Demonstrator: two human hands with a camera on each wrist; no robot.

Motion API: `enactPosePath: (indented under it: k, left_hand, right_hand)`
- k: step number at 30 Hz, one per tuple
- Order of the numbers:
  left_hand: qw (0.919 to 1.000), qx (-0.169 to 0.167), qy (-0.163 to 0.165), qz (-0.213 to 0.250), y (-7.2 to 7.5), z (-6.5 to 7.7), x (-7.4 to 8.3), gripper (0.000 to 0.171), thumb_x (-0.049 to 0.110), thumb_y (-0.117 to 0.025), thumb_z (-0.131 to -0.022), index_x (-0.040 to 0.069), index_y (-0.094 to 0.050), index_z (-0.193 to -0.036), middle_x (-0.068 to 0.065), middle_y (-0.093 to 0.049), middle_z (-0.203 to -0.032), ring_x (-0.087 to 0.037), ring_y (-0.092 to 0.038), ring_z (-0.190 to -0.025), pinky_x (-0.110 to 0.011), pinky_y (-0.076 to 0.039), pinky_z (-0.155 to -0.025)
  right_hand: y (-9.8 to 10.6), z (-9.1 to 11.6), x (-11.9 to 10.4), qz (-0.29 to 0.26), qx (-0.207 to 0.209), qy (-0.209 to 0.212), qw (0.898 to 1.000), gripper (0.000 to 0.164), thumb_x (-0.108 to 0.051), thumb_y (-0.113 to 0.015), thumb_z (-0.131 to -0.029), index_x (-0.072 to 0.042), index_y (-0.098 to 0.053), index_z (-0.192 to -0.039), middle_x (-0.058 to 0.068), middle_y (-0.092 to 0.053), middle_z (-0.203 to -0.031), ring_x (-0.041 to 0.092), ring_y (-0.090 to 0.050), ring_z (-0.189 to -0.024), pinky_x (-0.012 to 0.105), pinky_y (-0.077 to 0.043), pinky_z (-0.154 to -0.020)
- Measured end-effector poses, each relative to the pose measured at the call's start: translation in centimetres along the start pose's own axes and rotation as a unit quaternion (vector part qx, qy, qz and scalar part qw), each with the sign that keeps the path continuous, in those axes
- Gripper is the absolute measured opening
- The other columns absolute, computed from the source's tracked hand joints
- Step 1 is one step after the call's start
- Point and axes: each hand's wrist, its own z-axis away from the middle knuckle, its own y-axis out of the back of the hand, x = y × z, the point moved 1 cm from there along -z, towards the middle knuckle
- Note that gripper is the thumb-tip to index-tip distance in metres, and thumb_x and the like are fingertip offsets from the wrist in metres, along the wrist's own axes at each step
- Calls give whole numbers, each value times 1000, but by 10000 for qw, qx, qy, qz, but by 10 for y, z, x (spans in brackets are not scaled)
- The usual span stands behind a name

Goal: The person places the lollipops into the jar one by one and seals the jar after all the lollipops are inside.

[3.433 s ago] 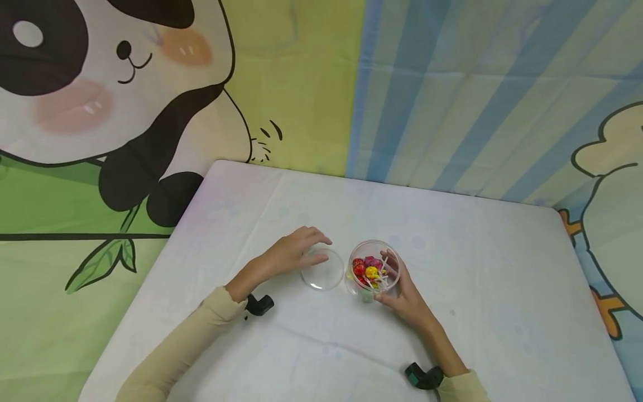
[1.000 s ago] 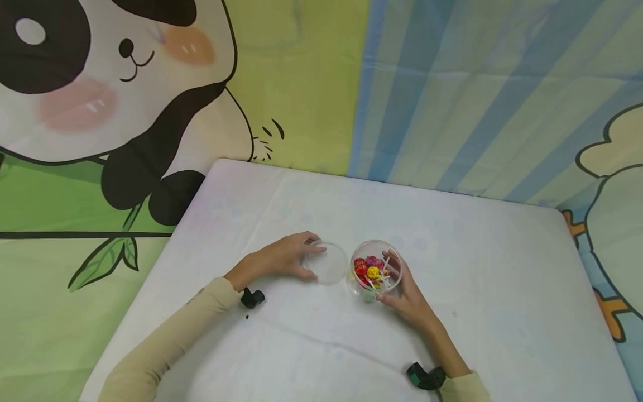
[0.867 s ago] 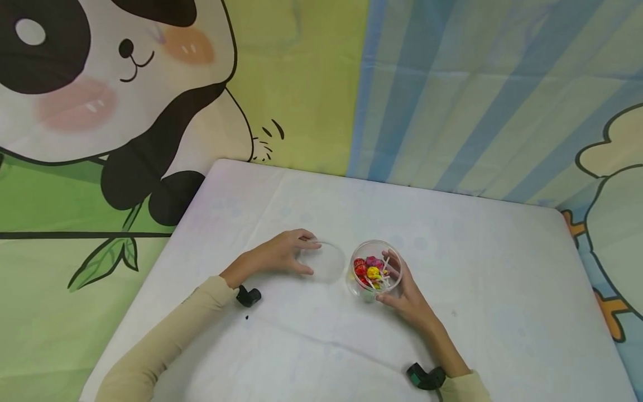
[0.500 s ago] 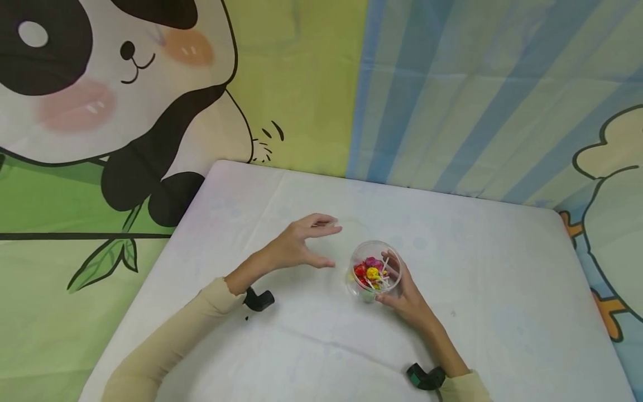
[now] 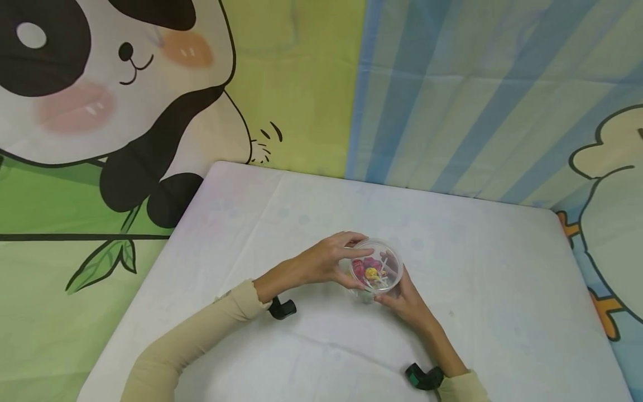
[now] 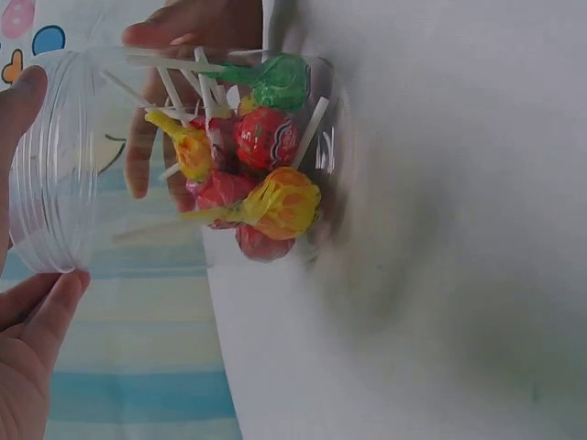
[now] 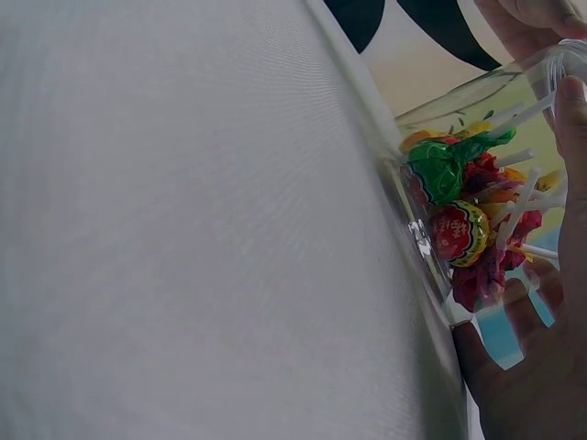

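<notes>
A clear plastic jar (image 6: 119, 206) stands upright on the table, with several lollipops (image 6: 266, 147) in red, yellow and green wrappers inside. Its clear round lid (image 5: 385, 245) sits over the mouth. My left hand (image 5: 326, 261) grips the lid's rim, thumb on the near side and fingers on the far side. From the right, my right hand (image 5: 411, 298) holds the jar's body, its fingers showing through the clear wall. In the right wrist view, a green-wrapped lollipop (image 7: 438, 170) lies near the jar's bottom.
A white cloth covers the table (image 5: 482, 290). Behind it hangs a printed backdrop (image 5: 296, 84) with a panda and stripes. Black wrist cameras are strapped to both wrists, the right one (image 5: 424, 377) close over the cloth.
My left hand has picked up the lid from the table left of the jar and brought it rightward onto the jar's mouth. The right hand keeps its hold on the jar.
</notes>
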Motion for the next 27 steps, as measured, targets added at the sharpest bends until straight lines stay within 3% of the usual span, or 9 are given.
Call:
enactPosePath:
  k: [5, 10, 22, 27]
  left_hand:
    - [9997, 231, -76, -99, -4, 4, -1, 72, 44, -88, -65, 8, -67, -124, -16, -57, -131, -23, -57, -120, -28, -50, -100]
    - [9993, 365, -93, -78, -4, 4, 0, 73, 44, -88, -64, 9, -67, -124, -16, -57, -131, -23, -57, -121, -28, -50, -100]
    - [9999, -25, -134, -20, 4, -4, -2, 71, 41, -90, -61, 11, -68, -122, -14, -61, -125, -22, -60, -115, -28, -52, -96]
    - [9999, -94, -107, -54, 7, -5, -1, 71, 44, -88, -63, 11, -68, -122, -14, -61, -125, -22, -60, -115, -29, -52, -95]
  right_hand:
    - [0, 0, -1, 70, -9, -6, 10000, 102, -10, -77, -80, -28, -10, -156, 14, -29, -157, 33, -30, -142, 3, -18, -106]
    - [1, 1, -2, 132, 40, -109, 9998, 102, -12, -77, -79, -24, -11, -156, 15, -29, -156, 36, -30, -142, 5, -17, -106]
    - [3, 0, 2, 193, 42, -10, 9998, 101, -10, -78, -79, -22, -13, -156, 17, -31, -154, 37, -31, -140, 4, -17, -106]
    - [2, 0, 0, 158, 73, 19, 9998, 102, -9, -78, -78, -22, -13, -155, 17, -33, -153, 29, -34, -139, 2, -17, -105]
